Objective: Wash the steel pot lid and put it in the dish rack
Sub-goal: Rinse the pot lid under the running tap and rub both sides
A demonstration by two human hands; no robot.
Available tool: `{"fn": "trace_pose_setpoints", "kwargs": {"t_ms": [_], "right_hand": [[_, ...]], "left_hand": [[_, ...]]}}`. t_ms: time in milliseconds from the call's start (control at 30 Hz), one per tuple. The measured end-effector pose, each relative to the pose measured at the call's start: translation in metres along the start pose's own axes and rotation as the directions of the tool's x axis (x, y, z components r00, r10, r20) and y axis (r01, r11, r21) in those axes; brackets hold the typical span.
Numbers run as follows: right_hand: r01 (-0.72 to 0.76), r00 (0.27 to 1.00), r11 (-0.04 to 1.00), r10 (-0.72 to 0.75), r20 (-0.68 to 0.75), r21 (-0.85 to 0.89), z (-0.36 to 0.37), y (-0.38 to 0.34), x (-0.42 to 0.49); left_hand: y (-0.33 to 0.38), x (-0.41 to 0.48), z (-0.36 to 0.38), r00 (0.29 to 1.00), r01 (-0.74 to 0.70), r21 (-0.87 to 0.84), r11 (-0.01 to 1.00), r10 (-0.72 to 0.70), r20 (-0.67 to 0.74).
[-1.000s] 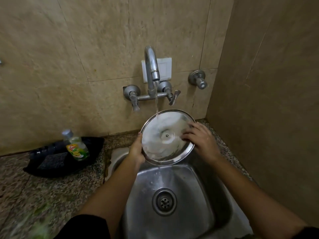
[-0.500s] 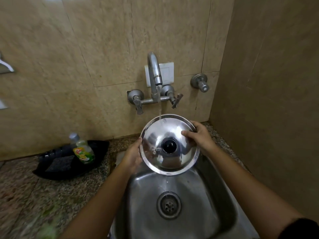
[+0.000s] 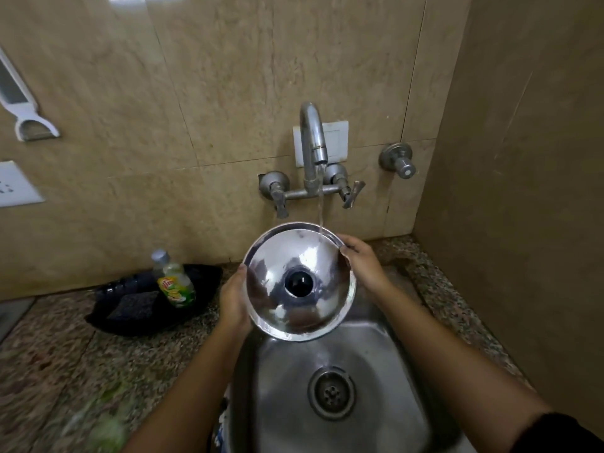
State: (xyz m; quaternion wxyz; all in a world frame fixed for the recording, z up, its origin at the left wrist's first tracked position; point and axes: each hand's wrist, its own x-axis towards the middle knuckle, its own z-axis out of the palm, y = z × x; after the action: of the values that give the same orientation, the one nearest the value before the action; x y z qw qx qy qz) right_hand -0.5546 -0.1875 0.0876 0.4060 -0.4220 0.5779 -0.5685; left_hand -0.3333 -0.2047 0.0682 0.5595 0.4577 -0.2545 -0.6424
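Observation:
I hold the round steel pot lid (image 3: 287, 256) tilted above the steel sink (image 3: 385, 371), its domed top with the black knob facing me. My left hand (image 3: 233, 300) grips the lid's left rim. My right hand (image 3: 362, 263) grips the right rim near the top. Water from the running tap (image 3: 312, 138) hits the lid's upper right edge and drips off its lower edge into the sink. No dish rack is in view.
A black tray (image 3: 202, 273) on the granite counter at left holds a dish soap bottle (image 3: 173, 282) and a dark scrub pad (image 3: 134, 305). A side wall stands close on the right. A white peeler (image 3: 26, 116) hangs on the left wall.
The lid was flipped from its soapy underside to its knob side about one second ago. Since then the view has tilted up and the water has shifted to the lid's upper right rim.

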Motion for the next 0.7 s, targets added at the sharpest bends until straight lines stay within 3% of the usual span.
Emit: {"fn": "trace_pose_setpoints", "kwargs": {"t_ms": [167, 333, 433, 500, 600, 700], "right_hand": [[-0.062, 0.998, 0.996, 0.063, -0.015, 0.058, -0.004, 0.004, -0.004], [-0.054, 0.982, 0.982, 0.086, -0.167, 0.182, -0.032, 0.005, -0.009], [-0.039, 0.958, 0.991, 0.073, -0.276, 0.127, -0.053, 0.007, -0.009], [-0.009, 0.945, 0.999, -0.004, -0.328, -0.038, -0.064, 0.011, -0.010], [0.080, 0.942, 0.977, -0.139, -0.305, -0.198, -0.074, 0.014, -0.015], [0.056, 0.975, 0.997, -0.064, -0.214, -0.045, -0.083, 0.007, -0.019]], "left_hand": [[0.003, 0.005, -0.006, 0.999, 0.031, -0.007, 1.000, -0.031, -0.009], [-0.013, -0.005, 0.022, 0.994, 0.046, 0.077, 0.996, -0.053, 0.091], [-0.022, -0.014, 0.047, 0.991, 0.044, 0.162, 0.986, -0.064, 0.120], [-0.025, -0.016, 0.064, 0.991, 0.033, 0.177, 0.984, -0.056, 0.124], [-0.029, -0.017, 0.080, 0.990, 0.026, 0.144, 0.989, -0.046, 0.134], [-0.030, -0.014, 0.077, 0.991, 0.015, 0.092, 0.996, -0.027, 0.129]]}}
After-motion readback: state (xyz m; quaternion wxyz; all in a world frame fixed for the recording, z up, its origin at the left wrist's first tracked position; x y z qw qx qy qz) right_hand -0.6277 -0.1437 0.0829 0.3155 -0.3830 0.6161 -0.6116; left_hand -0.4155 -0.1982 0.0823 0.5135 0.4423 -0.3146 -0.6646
